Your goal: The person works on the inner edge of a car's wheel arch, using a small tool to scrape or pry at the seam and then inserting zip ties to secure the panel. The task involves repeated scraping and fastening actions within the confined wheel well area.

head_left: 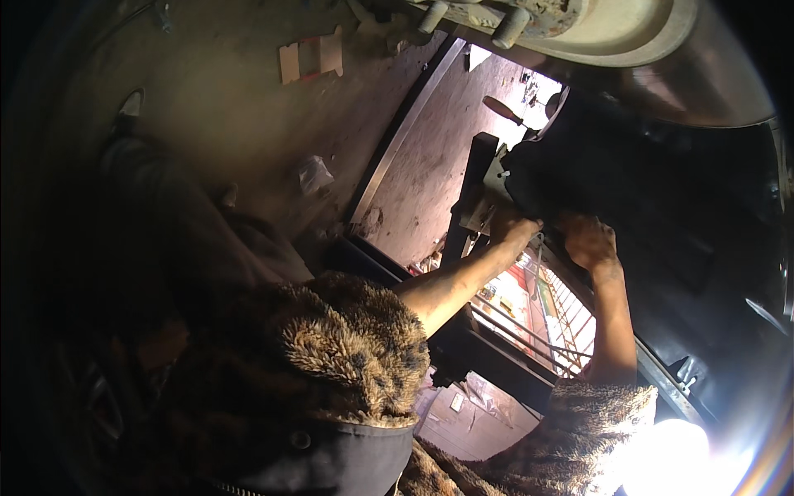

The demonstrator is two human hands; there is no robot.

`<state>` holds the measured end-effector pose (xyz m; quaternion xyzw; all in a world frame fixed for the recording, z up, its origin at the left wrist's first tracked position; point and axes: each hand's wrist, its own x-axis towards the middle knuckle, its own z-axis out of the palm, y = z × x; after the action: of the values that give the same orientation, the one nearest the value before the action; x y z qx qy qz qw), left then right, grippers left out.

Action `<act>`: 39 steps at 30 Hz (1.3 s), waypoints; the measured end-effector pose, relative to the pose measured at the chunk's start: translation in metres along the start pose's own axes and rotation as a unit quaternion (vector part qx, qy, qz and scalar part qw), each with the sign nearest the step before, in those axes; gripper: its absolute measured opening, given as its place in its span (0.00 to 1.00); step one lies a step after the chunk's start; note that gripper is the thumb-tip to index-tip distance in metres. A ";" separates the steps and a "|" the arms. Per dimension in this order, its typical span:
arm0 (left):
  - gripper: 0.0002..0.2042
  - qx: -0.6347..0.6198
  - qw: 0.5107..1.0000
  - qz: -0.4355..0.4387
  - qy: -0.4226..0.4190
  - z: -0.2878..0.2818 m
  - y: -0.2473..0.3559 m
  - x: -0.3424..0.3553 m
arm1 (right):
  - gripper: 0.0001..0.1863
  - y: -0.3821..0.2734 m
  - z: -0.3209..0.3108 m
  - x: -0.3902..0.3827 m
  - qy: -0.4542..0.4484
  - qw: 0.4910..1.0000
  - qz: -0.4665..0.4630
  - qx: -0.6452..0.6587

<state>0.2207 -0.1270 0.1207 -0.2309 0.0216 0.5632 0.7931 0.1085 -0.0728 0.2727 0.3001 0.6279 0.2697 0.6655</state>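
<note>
My left hand (514, 229) reaches up to the lower edge of a large dark panel (653, 182), beside a pale metal plate (481, 213) on an upright black bar (478, 165). Its fingers are curled and partly in shadow. Just to the right, my right hand (589, 240) is closed against the panel's edge, knuckles up. Whatever either hand grips is hidden in the dark. A thin rod or cable (539, 256) hangs below the hands. Above them, a tool with a brown handle (502, 110) lies near the panel's upper left corner.
A bright lamp (672, 456) glares at the lower right. Torn cardboard (311, 56) and a clear plastic bag (315, 174) lie on the dirty floor. A long metal strip (405, 132) crosses it. A large rounded metal part (612, 33) overhangs the top. Dark rails (517, 343) run below.
</note>
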 end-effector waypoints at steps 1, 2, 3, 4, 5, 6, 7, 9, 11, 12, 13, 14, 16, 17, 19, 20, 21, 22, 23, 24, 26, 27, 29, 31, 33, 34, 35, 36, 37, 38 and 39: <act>0.15 0.043 0.999 -0.012 0.005 0.002 0.006 -0.006 | 0.16 0.000 0.004 -0.001 -0.014 1.000 0.021 -0.013; 0.16 0.087 0.996 -0.023 0.010 0.002 0.007 -0.007 | 0.16 0.001 0.007 0.000 -0.028 0.998 0.042 -0.025; 0.17 0.102 0.993 -0.052 0.019 0.003 0.000 -0.002 | 0.17 0.002 0.010 -0.001 -0.040 0.997 0.062 -0.038; 0.17 0.087 0.995 -0.051 0.008 0.002 -0.010 0.011 | 0.17 0.000 0.004 -0.001 -0.043 0.997 0.067 -0.008; 0.17 0.073 0.996 -0.050 -0.004 0.001 -0.021 0.025 | 0.17 -0.003 -0.006 -0.004 -0.047 0.996 0.073 0.022; 0.17 0.059 0.997 -0.050 -0.018 -0.001 -0.032 0.035 | 0.18 -0.005 -0.012 -0.006 -0.051 0.994 0.082 0.053; 0.18 -0.002 0.996 -0.065 -0.054 -0.001 -0.038 0.038 | 0.17 -0.005 -0.015 -0.009 -0.051 0.992 0.087 0.075; 0.18 0.010 0.998 -0.041 -0.034 -0.008 -0.042 0.045 | 0.17 -0.006 -0.016 -0.008 -0.047 0.988 0.086 0.123; 0.17 0.002 0.999 -0.038 -0.017 -0.017 -0.038 0.049 | 0.16 -0.002 0.002 0.002 0.026 0.988 0.063 0.136; 0.17 -0.015 0.994 -0.090 -0.060 0.013 -0.027 0.012 | 0.16 0.009 0.011 -0.025 0.036 0.985 0.104 0.130; 0.17 -0.018 0.995 -0.093 -0.039 0.002 -0.007 0.005 | 0.15 0.004 0.018 -0.012 0.050 0.983 0.079 0.155; 0.17 -0.019 0.997 -0.074 -0.030 -0.002 -0.008 0.008 | 0.15 0.000 0.010 -0.013 0.053 0.983 0.075 0.161; 0.15 -0.021 0.999 -0.040 -0.020 -0.001 -0.003 0.007 | 0.15 0.000 0.004 -0.015 0.053 0.983 0.076 0.159; 0.14 0.003 0.999 -0.039 -0.003 -0.002 0.000 0.006 | 0.15 0.000 0.004 -0.013 0.051 0.984 0.076 0.153; 0.13 0.055 0.997 -0.055 0.022 0.008 0.030 -0.023 | 0.15 0.004 0.011 -0.017 0.032 0.983 0.094 0.157; 0.12 0.055 0.997 -0.055 0.020 0.009 0.023 -0.021 | 0.16 0.005 0.013 -0.018 0.023 0.981 0.105 0.164; 0.12 0.054 0.997 -0.048 0.022 0.008 0.026 -0.020 | 0.16 0.005 0.013 -0.017 0.018 0.979 0.111 0.171; 0.12 0.052 0.997 -0.042 0.024 0.009 0.027 -0.020 | 0.16 0.006 0.017 -0.016 0.033 0.974 0.116 0.193; 0.10 0.024 0.998 -0.055 0.027 0.011 0.030 -0.025 | 0.16 0.008 0.025 -0.016 0.048 0.968 0.121 0.214; 0.10 0.017 0.998 -0.053 0.025 0.012 0.028 -0.025 | 0.17 0.011 0.031 -0.017 0.063 0.962 0.127 0.234; 0.09 0.008 0.999 -0.037 0.035 0.004 0.023 -0.017 | 0.17 0.014 0.036 -0.009 0.050 0.975 0.040 0.211; 0.09 0.025 0.998 -0.043 0.041 0.002 0.019 -0.014 | 0.17 0.016 0.039 -0.009 0.041 0.980 0.004 0.197; 0.10 0.057 0.996 -0.052 0.054 0.001 0.012 -0.007 | 0.16 0.015 0.044 -0.004 0.024 0.985 0.006 0.169; 0.10 0.044 0.995 -0.078 0.047 0.002 0.015 -0.006 | 0.14 0.012 0.043 -0.001 0.053 0.993 -0.033 0.100; 0.11 0.037 0.995 -0.090 0.028 0.003 0.019 -0.009 | 0.12 0.007 0.036 -0.002 0.079 0.993 -0.076 0.034; 0.11 0.086 0.995 -0.037 0.027 0.003 0.021 -0.013 | 0.12 0.006 0.030 -0.001 0.069 0.994 -0.078 0.023; 0.12 0.133 0.991 0.016 0.027 0.003 0.023 -0.017 | 0.13 0.005 0.021 -0.001 0.013 0.997 -0.046 0.059; 0.12 0.180 0.981 0.068 0.029 0.003 0.028 -0.027 | 0.14 0.004 0.021 -0.001 -0.007 0.996 -0.035 0.080; 0.12 0.198 0.974 0.084 0.069 0.006 0.027 -0.030 | 0.15 0.004 0.021 0.000 -0.027 0.994 -0.024 0.099; 0.12 0.216 0.965 0.100 0.108 0.012 0.023 -0.032 | 0.14 0.008 0.033 0.001 -0.011 0.994 -0.032 0.103; 0.13 0.235 0.954 0.116 0.148 0.016 0.020 -0.034 | 0.14 0.009 0.040 0.000 0.006 0.993 -0.040 0.108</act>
<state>0.1868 -0.1456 0.1377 -0.1143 0.2972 0.5895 0.7423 0.1482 -0.0688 0.2804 0.3433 0.6691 0.1750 0.6355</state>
